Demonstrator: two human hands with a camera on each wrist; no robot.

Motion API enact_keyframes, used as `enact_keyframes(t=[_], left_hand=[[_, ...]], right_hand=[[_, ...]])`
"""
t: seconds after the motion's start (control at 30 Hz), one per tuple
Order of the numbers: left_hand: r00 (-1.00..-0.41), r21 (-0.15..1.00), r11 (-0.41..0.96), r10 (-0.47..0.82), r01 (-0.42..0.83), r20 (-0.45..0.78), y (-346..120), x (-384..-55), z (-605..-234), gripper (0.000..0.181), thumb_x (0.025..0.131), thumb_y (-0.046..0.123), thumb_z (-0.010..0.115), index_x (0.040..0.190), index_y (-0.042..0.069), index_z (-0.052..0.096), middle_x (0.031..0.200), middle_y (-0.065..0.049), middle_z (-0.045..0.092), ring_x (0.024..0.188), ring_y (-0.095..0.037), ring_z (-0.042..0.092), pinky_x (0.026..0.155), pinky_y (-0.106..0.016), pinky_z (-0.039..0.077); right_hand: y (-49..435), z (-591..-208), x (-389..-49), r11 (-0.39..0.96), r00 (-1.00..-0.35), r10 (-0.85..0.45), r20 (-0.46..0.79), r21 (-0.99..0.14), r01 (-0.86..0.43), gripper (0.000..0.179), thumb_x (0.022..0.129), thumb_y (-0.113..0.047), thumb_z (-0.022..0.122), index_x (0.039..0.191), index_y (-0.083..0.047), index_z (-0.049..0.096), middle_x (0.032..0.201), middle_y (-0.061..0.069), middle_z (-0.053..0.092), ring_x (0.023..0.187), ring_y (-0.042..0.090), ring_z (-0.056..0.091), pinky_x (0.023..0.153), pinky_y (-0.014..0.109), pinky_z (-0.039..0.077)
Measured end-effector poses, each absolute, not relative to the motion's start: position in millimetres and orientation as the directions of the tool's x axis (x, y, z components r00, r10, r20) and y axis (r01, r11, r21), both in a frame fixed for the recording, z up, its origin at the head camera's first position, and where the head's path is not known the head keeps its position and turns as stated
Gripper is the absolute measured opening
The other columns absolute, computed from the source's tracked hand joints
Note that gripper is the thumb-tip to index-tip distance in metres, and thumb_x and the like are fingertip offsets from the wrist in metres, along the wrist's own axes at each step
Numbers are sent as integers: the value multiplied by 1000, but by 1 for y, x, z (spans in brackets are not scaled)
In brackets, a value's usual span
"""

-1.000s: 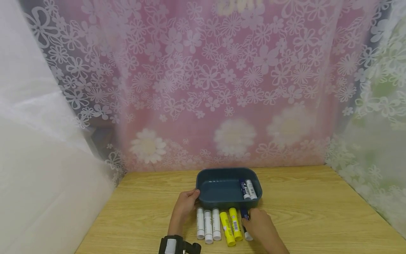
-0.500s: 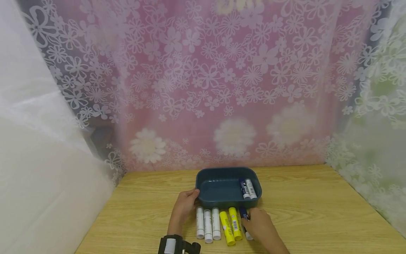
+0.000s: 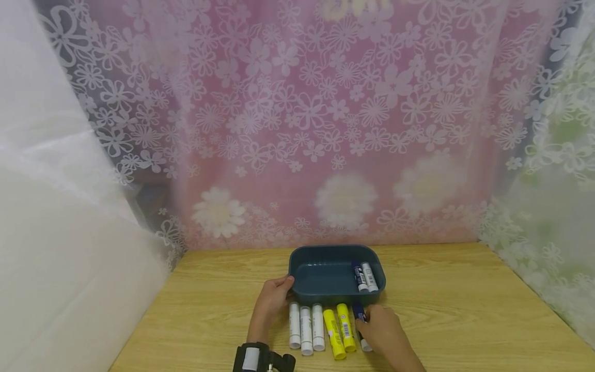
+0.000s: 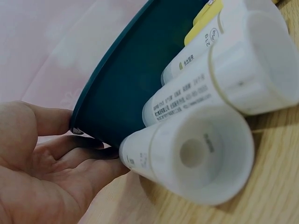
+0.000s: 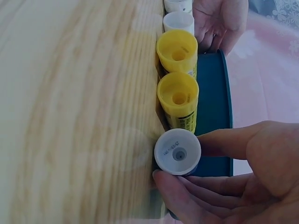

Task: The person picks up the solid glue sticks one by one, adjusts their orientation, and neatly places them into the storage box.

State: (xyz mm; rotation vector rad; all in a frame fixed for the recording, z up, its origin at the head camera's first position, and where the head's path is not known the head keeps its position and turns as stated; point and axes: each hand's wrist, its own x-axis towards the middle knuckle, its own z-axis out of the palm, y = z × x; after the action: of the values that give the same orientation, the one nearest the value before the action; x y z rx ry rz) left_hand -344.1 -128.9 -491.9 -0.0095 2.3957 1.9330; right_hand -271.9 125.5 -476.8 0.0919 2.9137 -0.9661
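A dark blue-green plastic bin (image 3: 325,298) stands on the table, its left front corner gripped by my left hand (image 3: 273,298). In the left wrist view the thumb lies on the rim and the fingers reach under the outer wall. My right hand (image 3: 383,329) pinches a navy and white glue stick (image 3: 366,346) between thumb and fingers; the right wrist view shows its white hollow end (image 5: 177,151). This stick lies on the table in front of the bin. Two more glue sticks, one navy (image 3: 360,276) and one white (image 3: 369,277), lie side by side inside the bin's right end.
Left of the pinched stick lie two yellow glue sticks (image 3: 334,335), then three white glue sticks (image 3: 306,330), in a row before the bin. The wooden table (image 3: 223,299) ends at a pink flowered curtain (image 3: 279,222). A black strap (image 3: 251,357) circles the left wrist.
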Motion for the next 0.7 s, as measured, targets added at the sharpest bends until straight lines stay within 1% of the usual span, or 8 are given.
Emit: enact_keyframes(t=[0.1,0.37,0.57,0.7], left_hand=[[-998,977,209,43,-45,-55,-129,-344,-491,47,108,27,50,143,-4,54,142,-24,58,131,-39,57,100,-50,54],[-997,975,217,44,-46,-57,-128,-343,-491,47,108,28,51,142,-3,55,144,-23,57,133,-39,56,101,-51,53],[-998,973,225,38,-46,-56,-129,-342,-491,48,107,29,51,142,-3,55,144,-23,57,132,-39,56,100,-52,53],[-998,972,230,34,-52,-61,-129,-342,-491,48,108,30,51,143,-3,55,144,-23,56,133,-39,56,101,-53,53]], right_hand=[[126,-476,-272,803,-996,36,-78,-592,75,25,88,-17,70,93,7,68,77,7,64,62,15,58,53,28,48],[128,-469,-271,807,-998,38,-56,-587,63,22,88,-19,70,89,3,69,75,4,63,62,15,58,54,28,47],[129,-458,-267,811,-1000,7,2,-585,4,24,86,-21,73,90,3,71,77,5,68,64,14,58,56,29,49],[128,-450,-263,809,-1000,-3,-1,-587,-1,26,87,-22,73,93,2,71,78,4,68,65,14,58,55,29,49]])
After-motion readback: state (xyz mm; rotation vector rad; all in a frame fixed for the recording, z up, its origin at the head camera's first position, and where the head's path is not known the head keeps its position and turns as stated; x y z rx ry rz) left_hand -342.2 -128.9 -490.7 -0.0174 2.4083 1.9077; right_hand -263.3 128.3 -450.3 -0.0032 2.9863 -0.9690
